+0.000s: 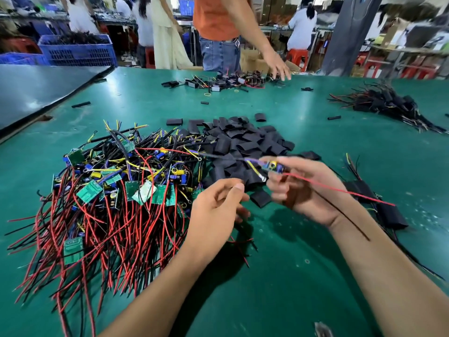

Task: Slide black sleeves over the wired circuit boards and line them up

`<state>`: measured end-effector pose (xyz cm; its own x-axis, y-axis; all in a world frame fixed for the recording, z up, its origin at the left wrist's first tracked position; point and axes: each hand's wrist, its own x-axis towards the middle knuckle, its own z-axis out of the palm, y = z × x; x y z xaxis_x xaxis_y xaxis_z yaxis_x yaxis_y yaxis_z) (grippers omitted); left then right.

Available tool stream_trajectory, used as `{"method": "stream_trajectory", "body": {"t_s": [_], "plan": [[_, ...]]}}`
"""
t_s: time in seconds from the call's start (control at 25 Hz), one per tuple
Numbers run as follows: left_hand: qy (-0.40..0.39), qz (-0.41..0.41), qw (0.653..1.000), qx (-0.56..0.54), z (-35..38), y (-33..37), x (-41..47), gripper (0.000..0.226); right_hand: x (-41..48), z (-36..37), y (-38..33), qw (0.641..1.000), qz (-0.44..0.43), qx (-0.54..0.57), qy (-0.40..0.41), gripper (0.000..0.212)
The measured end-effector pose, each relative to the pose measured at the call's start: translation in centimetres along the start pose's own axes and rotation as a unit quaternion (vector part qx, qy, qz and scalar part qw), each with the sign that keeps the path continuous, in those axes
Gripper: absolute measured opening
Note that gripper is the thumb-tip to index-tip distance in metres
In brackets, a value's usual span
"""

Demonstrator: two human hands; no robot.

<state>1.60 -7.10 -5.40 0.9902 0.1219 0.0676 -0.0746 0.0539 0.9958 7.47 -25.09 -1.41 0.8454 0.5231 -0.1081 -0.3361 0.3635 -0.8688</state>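
A big heap of wired circuit boards (107,188), green boards with red, black and yellow leads, lies at the left of the green table. Behind my hands sits a pile of flat black sleeves (243,142). My right hand (308,188) holds one wired circuit board (273,166) by its blue and yellow parts, its red lead trailing right and a black lead running down past my wrist. My left hand (216,207) is loosely curled just left of it, thumb and fingers close together; nothing shows clearly in it. A few sleeved boards (379,203) lie in a line at the right.
A person in an orange shirt (218,18) stands across the table, one hand (279,66) over a far pile of sleeved units (226,81). Another bundle of sleeved boards (388,105) lies at far right. A dark panel (36,88) covers the left corner. Blue crates (77,49) stand behind.
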Motion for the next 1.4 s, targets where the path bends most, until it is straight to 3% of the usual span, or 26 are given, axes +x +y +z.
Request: {"method": "stream_trajectory", "body": {"t_s": [0.2,0.32,0.48,0.6,0.72,0.84,1.04,1.16,1.28,1.4], "plan": [[-0.102,-0.031,0.988,-0.115,-0.1,0.4,-0.1,0.019,-1.3,-2.5,2.2,0.991,0.102,-0.083,-0.028,0.025],[-0.134,-0.025,0.985,-0.109,0.1,0.3,-0.3,0.018,-1.2,-2.8,1.8,0.991,0.113,-0.075,-0.014,0.030],[-0.065,-0.004,0.994,-0.090,0.7,0.1,-0.2,0.018,-0.7,-1.6,2.0,0.996,0.067,-0.001,0.064,0.021],[-0.008,0.020,0.997,-0.075,0.3,0.0,0.3,0.018,-0.5,-1.0,2.5,0.998,0.029,0.010,0.058,0.041],[-0.021,0.037,0.998,-0.046,0.1,-0.1,0.4,0.036,-0.2,-0.5,3.0,0.997,0.000,0.000,0.083,0.044],[-0.070,0.038,0.996,-0.040,0.2,-0.2,0.3,0.049,0.2,-0.3,3.2,0.990,-0.063,0.007,0.130,0.031],[-0.107,-0.036,0.984,-0.139,-0.4,-0.4,0.7,0.033,0.1,-0.5,2.8,0.988,-0.053,0.027,0.145,0.014],[-0.108,-0.084,0.972,-0.189,-0.9,-0.5,1.0,0.026,-0.4,-0.3,2.6,0.994,-0.023,0.012,0.104,0.013],[-0.174,-0.149,0.947,-0.224,-1.3,0.0,1.0,0.021,-1.2,-0.5,1.9,0.999,-0.011,0.024,0.044,0.025],[-0.227,-0.162,0.936,-0.215,-1.0,0.4,0.6,0.033,-1.6,-0.5,1.6,0.999,-0.005,-0.007,0.035,0.041]]}}
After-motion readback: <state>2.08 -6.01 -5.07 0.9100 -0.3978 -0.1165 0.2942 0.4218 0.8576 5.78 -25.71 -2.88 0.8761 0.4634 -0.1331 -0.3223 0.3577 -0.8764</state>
